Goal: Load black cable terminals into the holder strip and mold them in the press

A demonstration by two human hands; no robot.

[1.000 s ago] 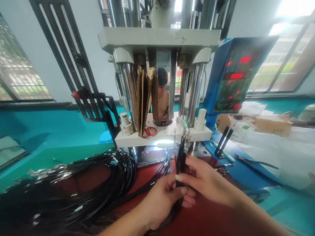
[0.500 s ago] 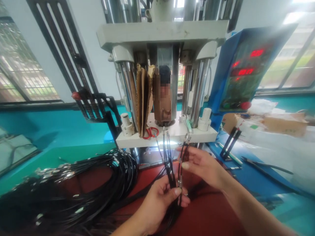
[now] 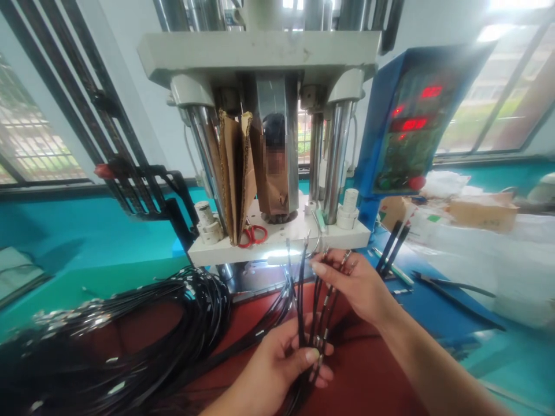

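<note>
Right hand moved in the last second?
Yes. Judged against the press's white lower plate, the right hand has moved up in the view, toward the plate's front edge and away from the left hand.

Black is the colour of the thin, silver-banded cables (image 3: 302,289) in both hands (image 3: 281,355) (image 3: 359,286), above a flat, dark red counter (image 3: 368,370). Left of them, a large black cable coil (image 3: 212,312) shows silvery flecks. Beyond them stand a cream metal press (image 3: 260,55), red looped scissor handles (image 3: 252,234) and brown corrugated cardboard sheets (image 3: 234,173).
</note>
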